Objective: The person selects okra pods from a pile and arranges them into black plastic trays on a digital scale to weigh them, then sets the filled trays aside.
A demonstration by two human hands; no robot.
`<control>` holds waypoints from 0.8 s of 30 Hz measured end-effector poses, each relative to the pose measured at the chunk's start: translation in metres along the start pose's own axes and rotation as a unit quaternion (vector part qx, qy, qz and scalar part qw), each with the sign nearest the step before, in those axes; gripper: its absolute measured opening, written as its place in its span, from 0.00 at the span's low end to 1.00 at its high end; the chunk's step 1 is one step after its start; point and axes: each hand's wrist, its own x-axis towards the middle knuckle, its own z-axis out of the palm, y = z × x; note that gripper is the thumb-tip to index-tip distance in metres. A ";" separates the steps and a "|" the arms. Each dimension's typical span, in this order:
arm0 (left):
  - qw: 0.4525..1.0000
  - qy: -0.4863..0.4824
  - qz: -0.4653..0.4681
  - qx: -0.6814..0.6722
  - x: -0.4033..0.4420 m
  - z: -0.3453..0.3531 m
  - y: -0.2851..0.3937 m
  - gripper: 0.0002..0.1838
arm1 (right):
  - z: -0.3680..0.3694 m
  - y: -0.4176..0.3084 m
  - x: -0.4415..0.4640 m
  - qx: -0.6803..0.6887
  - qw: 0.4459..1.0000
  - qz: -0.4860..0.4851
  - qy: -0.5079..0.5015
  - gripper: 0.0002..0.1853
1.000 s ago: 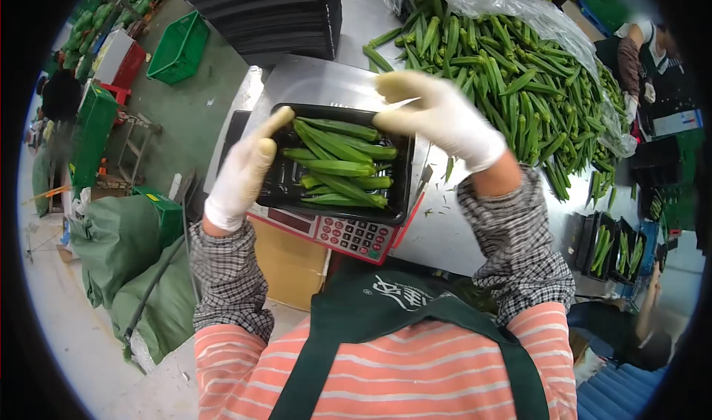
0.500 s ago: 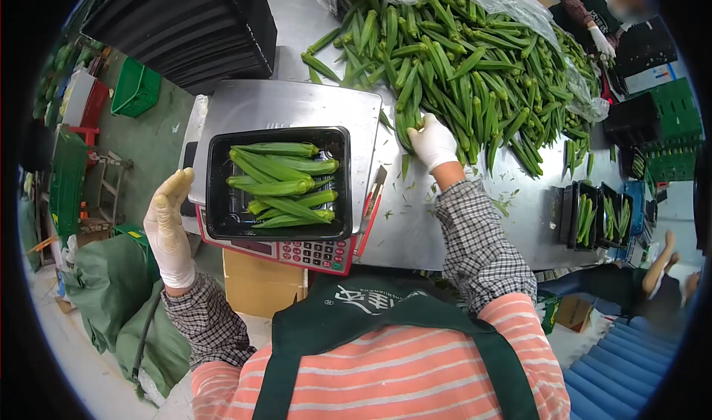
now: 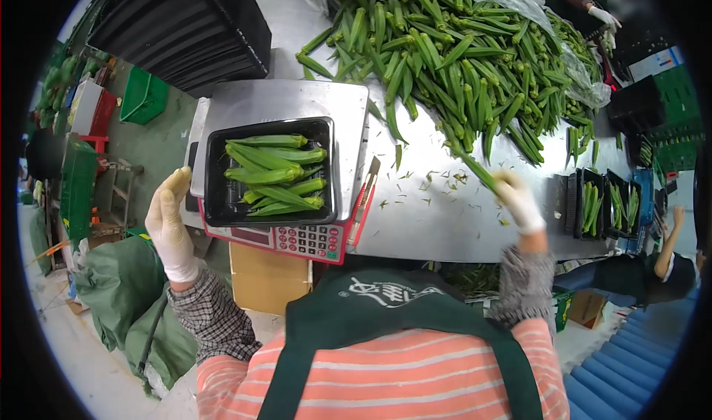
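A green okra pod [image 3: 478, 173] is held near one end by the right hand [image 3: 519, 203], its gloved grip closed on the pod above the worktop [image 3: 460, 234]; the pod's far end is pointed toward the okra pile [image 3: 445, 56], and whether the pile is touched cannot be told (the hand is slightly blurred). Nothing is grasped by the left hand [image 3: 170, 220]: its grip is opened, with the gloved fingers extended, just beside the scale [image 3: 308, 243]. On the scale's metal plate a black tray [image 3: 331, 164] is set, in which several okra pods [image 3: 263, 174] are laid crosswise. The pile is partly covered by clear plastic sheeting [image 3: 519, 3].
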 end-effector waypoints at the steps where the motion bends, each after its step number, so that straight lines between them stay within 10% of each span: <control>1: 1.000 0.011 -0.001 0.022 0.002 0.000 0.002 0.22 | -0.025 0.018 -0.031 -0.012 0.999 -0.037 0.009 0.10; 7: 0.992 0.001 0.097 0.085 0.044 -0.001 0.024 0.15 | -0.144 0.181 -0.183 -0.132 0.977 0.163 -0.036 0.05; 11: 0.967 0.018 0.201 0.157 0.100 0.003 0.055 0.15 | -0.127 0.222 -0.192 -0.046 0.922 0.364 0.126 0.07; 15: 0.919 0.035 0.308 0.245 0.136 0.016 0.107 0.16 | -0.115 0.195 -0.157 -0.137 0.955 0.237 0.117 0.14; 18: 0.775 0.079 0.490 0.391 0.178 0.016 0.116 0.19 | -0.085 0.107 -0.117 -0.198 0.976 0.064 0.069 0.09; 24: 0.751 -0.020 0.438 0.494 0.237 0.025 0.107 0.22 | 0.024 -0.007 -0.043 -0.213 0.964 -0.160 0.020 0.11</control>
